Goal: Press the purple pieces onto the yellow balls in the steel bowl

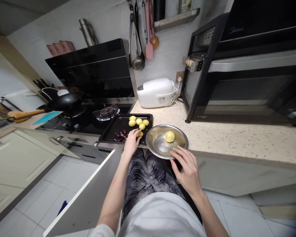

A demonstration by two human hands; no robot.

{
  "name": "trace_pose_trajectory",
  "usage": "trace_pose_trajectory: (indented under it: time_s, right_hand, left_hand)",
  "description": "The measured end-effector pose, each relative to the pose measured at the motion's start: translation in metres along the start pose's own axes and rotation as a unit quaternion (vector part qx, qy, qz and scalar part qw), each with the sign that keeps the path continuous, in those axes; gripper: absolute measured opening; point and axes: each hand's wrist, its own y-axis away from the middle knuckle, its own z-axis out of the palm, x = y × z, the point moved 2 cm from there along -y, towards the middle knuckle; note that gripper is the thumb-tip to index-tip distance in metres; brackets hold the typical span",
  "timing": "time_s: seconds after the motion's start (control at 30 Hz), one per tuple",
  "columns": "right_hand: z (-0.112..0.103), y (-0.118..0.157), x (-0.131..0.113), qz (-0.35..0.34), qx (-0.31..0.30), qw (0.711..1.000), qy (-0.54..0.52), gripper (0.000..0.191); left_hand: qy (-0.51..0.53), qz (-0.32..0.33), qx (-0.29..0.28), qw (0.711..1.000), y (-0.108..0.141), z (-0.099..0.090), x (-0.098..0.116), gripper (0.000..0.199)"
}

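Note:
My left hand (132, 141) is over the near right part of a black baking tray (111, 126), its thumb and fingers closed round a small yellow ball (139, 134). Behind it on the tray sits a group of several similar yellow balls (138, 121). Several dark purple oblong pieces (120, 135) lie to the left of that hand, partly hidden by it. A steel bowl (151, 144) stands right of the tray with one larger yellow ball (170, 136) inside. At the bowl's near right rim my right hand (188, 168) has its fingers apart and holds nothing.
A white appliance (156, 93) stands at the wall behind the tray. On the right is a black rack with an oven (246, 95). The gas stove (107, 112) and a wok (66, 101) are at left. An open cabinet door (86, 197) juts out below the counter.

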Motion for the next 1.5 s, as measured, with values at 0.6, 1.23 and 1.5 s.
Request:
trace_pose_trajectory:
  time_s: [0.6,1.23,1.5]
  right_hand:
    - [-0.001,0.001,0.002,0.015,0.014,1.0,0.01,0.021]
    - [-0.001,0.001,0.0,0.049,0.01,0.999,-0.004,0.02]
    - [-0.001,0.002,0.001,0.045,0.005,0.999,-0.003,0.021]
  left_hand:
    - [0.199,0.08,0.018,0.977,-0.031,0.008,0.061,0.024]
    - [-0.037,0.106,-0.12,0.986,-0.031,0.041,0.095,0.021]
    - [-0.077,0.062,-0.108,0.989,-0.026,0.035,0.099,0.014]
